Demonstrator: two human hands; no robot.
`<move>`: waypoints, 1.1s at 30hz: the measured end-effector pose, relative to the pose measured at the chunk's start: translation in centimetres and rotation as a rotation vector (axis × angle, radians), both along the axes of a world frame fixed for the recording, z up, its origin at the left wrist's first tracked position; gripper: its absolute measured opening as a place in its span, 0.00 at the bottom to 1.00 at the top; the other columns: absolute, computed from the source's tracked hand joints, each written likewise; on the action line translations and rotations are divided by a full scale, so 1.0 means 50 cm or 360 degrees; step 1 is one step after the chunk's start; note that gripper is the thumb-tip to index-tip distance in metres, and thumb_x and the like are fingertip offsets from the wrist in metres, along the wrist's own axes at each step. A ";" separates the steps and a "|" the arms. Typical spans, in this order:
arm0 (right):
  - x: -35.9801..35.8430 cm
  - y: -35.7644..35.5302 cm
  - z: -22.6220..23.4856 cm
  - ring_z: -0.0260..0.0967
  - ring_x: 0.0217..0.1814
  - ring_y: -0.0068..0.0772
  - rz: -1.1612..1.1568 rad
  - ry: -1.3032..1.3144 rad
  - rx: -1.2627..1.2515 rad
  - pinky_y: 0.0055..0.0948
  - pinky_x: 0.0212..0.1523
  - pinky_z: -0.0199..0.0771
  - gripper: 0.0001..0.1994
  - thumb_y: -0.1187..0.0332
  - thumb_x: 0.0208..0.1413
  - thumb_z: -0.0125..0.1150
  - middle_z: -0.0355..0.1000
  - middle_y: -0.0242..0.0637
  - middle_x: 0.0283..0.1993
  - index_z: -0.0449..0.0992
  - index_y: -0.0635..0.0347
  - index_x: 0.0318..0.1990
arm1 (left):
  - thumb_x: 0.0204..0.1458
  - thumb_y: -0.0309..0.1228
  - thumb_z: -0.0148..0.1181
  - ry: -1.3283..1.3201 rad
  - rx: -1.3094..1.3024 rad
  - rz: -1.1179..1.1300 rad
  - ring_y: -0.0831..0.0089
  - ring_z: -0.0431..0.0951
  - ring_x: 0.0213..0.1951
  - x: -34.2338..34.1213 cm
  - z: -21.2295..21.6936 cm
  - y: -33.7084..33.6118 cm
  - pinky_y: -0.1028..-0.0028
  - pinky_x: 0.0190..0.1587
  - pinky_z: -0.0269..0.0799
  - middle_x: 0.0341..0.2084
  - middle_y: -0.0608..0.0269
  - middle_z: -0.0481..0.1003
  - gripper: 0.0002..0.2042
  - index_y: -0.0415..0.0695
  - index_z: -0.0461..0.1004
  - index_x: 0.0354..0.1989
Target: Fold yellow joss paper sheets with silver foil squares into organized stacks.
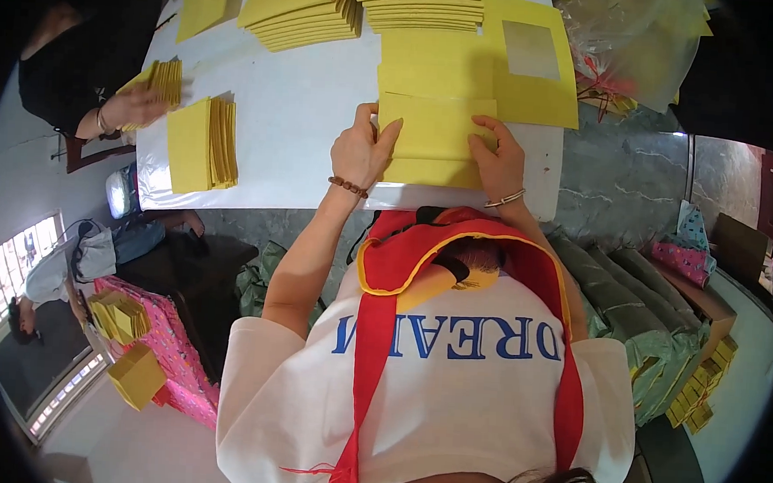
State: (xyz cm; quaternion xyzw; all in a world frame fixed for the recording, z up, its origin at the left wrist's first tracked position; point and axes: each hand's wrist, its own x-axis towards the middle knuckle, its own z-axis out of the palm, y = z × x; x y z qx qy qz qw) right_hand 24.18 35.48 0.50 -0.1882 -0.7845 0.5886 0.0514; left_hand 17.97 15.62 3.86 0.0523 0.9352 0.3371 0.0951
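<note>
A yellow paper sheet point(441, 126), with a fold line across its lower part, lies at the near edge of the white table. My left hand point(362, 150) grips its left side, thumb on top and fingers curled round the edge. On the right side, my right hand point(499, 163) holds the same sheet between thumb and bent fingers. More yellow paper lies under and beyond it. Just to the right is a larger yellow sheet point(565, 85) with a silver-grey rectangle on it.
Stacks of folded yellow paper point(422, 5) stand at the far side of the white table point(274, 139). Another bundle point(201, 149) stands at the left, near a co-worker's hand point(136, 106). A clear plastic bag point(633, 40) lies far right. Green wrapped bundles point(641, 307) stand behind on my right.
</note>
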 end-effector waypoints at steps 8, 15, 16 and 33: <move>-0.002 -0.001 -0.010 0.64 0.30 0.16 0.0017 0.0077 0.0096 0.17 0.31 0.65 0.14 0.74 0.49 0.56 0.71 0.30 0.34 0.73 0.60 0.45 | 0.46 0.39 0.60 0.0590 -0.0014 -0.0044 0.61 0.70 0.39 0.010 0.005 0.017 0.64 0.41 0.63 0.37 0.56 0.71 0.22 0.44 0.66 0.48; -0.001 -0.004 -0.013 0.71 0.43 0.41 -0.0035 0.0100 0.0029 0.30 0.44 0.69 0.14 0.70 0.46 0.56 0.72 0.43 0.41 0.74 0.59 0.42 | 0.47 0.33 0.56 0.0898 0.0028 -0.0567 0.58 0.65 0.46 -0.002 0.015 0.087 0.61 0.46 0.59 0.44 0.56 0.67 0.18 0.44 0.67 0.47; -0.001 -0.005 -0.011 0.71 0.43 0.41 -0.0053 0.0085 -0.0004 0.30 0.44 0.69 0.14 0.70 0.46 0.56 0.72 0.43 0.41 0.73 0.59 0.42 | 0.47 0.33 0.57 0.0983 -0.0062 -0.0657 0.58 0.65 0.47 -0.008 0.011 0.097 0.62 0.47 0.60 0.44 0.56 0.67 0.18 0.45 0.68 0.47; -0.001 -0.010 0.016 0.70 0.40 0.39 -0.0013 0.0082 0.0099 0.30 0.39 0.68 0.13 0.71 0.47 0.56 0.72 0.41 0.41 0.73 0.59 0.43 | 0.52 0.45 0.50 0.0972 -0.0503 -0.0773 0.52 0.55 0.58 -0.026 -0.047 0.109 0.50 0.56 0.48 0.54 0.53 0.60 0.21 0.52 0.66 0.53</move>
